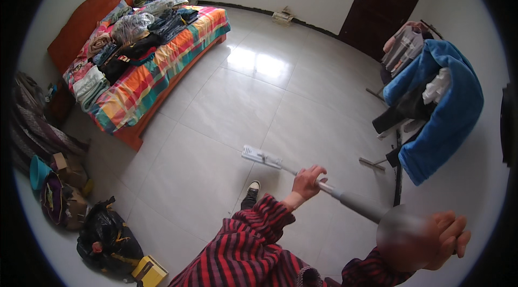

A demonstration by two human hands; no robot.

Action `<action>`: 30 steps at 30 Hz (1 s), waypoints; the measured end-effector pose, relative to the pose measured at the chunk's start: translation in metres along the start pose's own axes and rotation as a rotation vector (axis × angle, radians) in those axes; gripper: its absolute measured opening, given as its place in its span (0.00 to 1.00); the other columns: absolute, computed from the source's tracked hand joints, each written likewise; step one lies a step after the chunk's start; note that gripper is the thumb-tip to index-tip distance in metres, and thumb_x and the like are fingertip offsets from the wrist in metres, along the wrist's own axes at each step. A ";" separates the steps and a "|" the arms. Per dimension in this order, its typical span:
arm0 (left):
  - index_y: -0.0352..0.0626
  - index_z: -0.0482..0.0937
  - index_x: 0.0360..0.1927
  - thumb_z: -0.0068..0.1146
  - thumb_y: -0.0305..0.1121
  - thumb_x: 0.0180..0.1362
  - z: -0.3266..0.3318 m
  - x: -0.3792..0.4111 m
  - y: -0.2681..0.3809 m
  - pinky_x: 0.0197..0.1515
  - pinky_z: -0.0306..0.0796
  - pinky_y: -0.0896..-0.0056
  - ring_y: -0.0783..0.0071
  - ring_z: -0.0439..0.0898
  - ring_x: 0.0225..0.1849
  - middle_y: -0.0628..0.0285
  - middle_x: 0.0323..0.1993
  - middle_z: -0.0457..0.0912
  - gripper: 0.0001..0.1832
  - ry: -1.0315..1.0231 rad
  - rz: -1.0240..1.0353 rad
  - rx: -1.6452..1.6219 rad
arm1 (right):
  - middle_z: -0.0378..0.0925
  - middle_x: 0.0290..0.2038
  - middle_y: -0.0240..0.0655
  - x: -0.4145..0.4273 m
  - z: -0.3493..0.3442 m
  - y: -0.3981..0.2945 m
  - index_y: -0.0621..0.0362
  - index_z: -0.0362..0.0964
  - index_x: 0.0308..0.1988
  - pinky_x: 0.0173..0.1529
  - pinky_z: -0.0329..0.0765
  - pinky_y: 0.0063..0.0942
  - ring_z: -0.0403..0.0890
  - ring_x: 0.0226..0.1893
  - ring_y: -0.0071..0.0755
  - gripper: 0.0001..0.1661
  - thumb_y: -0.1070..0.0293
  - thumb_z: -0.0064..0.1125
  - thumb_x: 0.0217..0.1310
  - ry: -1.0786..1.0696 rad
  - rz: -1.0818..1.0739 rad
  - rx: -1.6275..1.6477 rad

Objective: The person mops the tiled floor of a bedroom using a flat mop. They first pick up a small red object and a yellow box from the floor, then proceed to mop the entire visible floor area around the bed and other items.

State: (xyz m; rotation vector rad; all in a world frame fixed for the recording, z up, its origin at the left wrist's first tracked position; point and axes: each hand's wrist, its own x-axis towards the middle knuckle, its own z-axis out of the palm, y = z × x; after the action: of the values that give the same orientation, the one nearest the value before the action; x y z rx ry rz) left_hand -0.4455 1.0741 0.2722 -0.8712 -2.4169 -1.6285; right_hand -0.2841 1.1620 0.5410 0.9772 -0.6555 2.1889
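A flat mop (356, 206) with a grey pole slants across the view from lower right to the middle. Its white rectangular head (261, 156) is down at the tiled floor. My left hand (308, 184) is wrapped around the lower, thinner part of the pole. Close to the camera, my right hand (447, 238) is around the upper end of the handle, which is blurred and hides part of the palm. Both arms wear red-and-black striped sleeves. My shoe (253, 186) stands on the floor just below the mop head.
Left stands a bed (162, 92) piled with folded clothes. A clothes rack with a blue blanket (457, 84) is at right, its feet (372, 164) on the floor. A black bag (107, 238), yellow box (149, 271) and teal basin (38, 171) sit lower left. Papers (283, 17) lie by the far wall.
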 end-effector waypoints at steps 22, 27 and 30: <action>0.45 0.67 0.19 0.58 0.40 0.42 -0.044 0.281 -0.270 0.33 0.64 0.63 0.61 0.70 0.29 0.61 0.19 0.69 0.13 0.243 -0.188 0.018 | 0.71 0.28 0.34 0.184 -0.222 0.275 0.56 0.66 0.30 0.43 0.67 0.31 0.71 0.31 0.30 0.17 0.56 0.35 0.60 -0.510 0.288 -1.803; 0.46 0.65 0.19 0.53 0.32 0.39 -0.071 0.220 -0.206 0.31 0.60 0.66 0.64 0.68 0.26 0.62 0.18 0.67 0.08 0.241 -0.259 -0.044 | 0.68 0.30 0.35 0.244 -0.225 0.258 0.57 0.64 0.45 0.42 0.64 0.29 0.69 0.31 0.27 0.19 0.59 0.36 0.61 -0.492 0.256 -1.834; 0.45 0.64 0.17 0.54 0.36 0.41 -0.066 0.170 -0.206 0.28 0.62 0.61 0.59 0.69 0.25 0.62 0.18 0.68 0.11 0.269 -0.312 -0.055 | 0.61 0.20 0.30 0.265 -0.228 0.316 0.58 0.61 0.45 0.19 0.67 0.14 0.62 0.15 0.17 0.14 0.66 0.40 0.61 -0.231 0.598 -0.988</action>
State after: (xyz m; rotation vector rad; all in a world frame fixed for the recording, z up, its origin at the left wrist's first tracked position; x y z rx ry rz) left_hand -0.7065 1.0302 0.1970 -0.2622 -2.4143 -1.7843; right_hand -0.7538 1.1937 0.5561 0.5084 -2.0811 1.7740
